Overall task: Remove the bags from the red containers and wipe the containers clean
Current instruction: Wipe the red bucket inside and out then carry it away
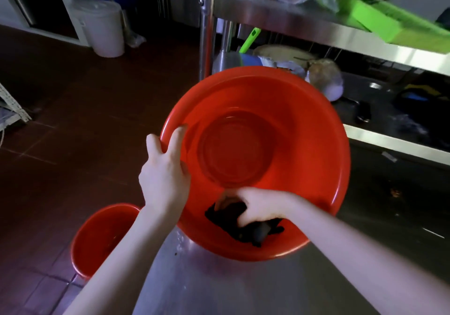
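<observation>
Red basin [292,144] being wiped: right hand [260,205] clutches a dark cloth [226,217] against the near inner wall; left hand [163,175] grips the rim, basin tilted on the steel table [219,285]. Advice: brace the rim, sweep wall down to base. Second red container [97,227] sits lower left.

Right hand [258,205]: motion-blurred, covers part of dark cloth [231,222] | smaller red container [97,236]: right side hidden by left forearm [126,253] | green box [379,19]: blurred, cut by right edge
</observation>
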